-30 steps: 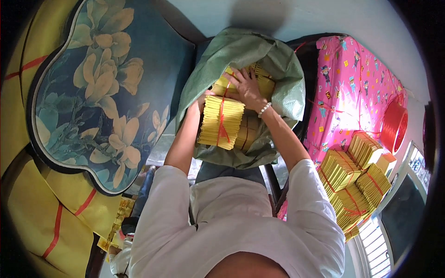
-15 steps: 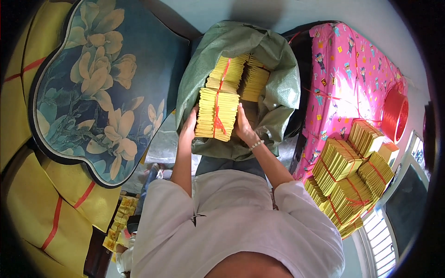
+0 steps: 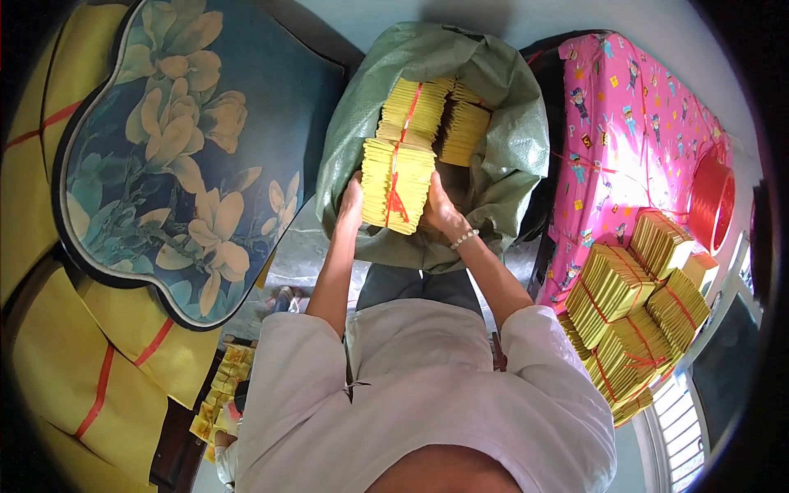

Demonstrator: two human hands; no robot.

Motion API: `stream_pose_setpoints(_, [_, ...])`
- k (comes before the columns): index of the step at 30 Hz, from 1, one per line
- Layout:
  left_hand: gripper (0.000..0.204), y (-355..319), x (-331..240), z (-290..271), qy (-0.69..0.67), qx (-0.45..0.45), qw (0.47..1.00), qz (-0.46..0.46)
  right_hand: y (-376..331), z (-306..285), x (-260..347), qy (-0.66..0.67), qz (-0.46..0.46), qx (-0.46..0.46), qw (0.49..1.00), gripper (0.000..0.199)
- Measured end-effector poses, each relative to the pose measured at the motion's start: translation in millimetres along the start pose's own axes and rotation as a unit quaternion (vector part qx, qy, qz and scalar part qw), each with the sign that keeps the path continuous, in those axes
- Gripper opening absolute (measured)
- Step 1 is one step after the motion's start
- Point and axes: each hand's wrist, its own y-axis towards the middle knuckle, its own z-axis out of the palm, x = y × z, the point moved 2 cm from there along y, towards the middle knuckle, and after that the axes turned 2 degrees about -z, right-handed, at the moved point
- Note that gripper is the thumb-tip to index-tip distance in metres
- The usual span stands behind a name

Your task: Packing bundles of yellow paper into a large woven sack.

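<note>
A bundle of folded yellow paper (image 3: 380, 185), tied with red string, is held between my two hands in the mouth of a green woven sack (image 3: 349, 115). My left hand (image 3: 352, 201) presses on its left side, and my right hand (image 3: 442, 207), with a beaded bracelet at the wrist, grips the right side. Both hands are closed around the bundle, their fingertips partly hidden. Farther inside the sack lie another tied yellow bundle (image 3: 417, 115) and one more (image 3: 462, 135) to its right. The held bundle appears to touch the one beyond it.
On my right, a pink-covered table (image 3: 604, 107) carries a red string roll (image 3: 712, 201) and several stacked yellow bundles (image 3: 608, 287). At left stands a dark blue flowered panel (image 3: 279, 99) beside large yellow packs (image 3: 74, 370). Part of another person (image 3: 226, 460) shows at lower left.
The view has shifted slightly, so the sack and bundle sit higher and farther right in the picture. Both hands keep their hold on the bundle.
</note>
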Motion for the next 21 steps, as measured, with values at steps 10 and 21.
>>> stream_pose_setpoints(10, [0.05,-100,-39,0,0.191,-0.079,0.915,0.347,-27,107,117,-0.753,-0.268,-0.041,0.599,0.078])
stream_pose_setpoints(21, [0.042,-29,-5,-59,0.288,-0.215,0.895,0.265,-35,150,63,-0.914,-0.154,0.09,0.364,0.133])
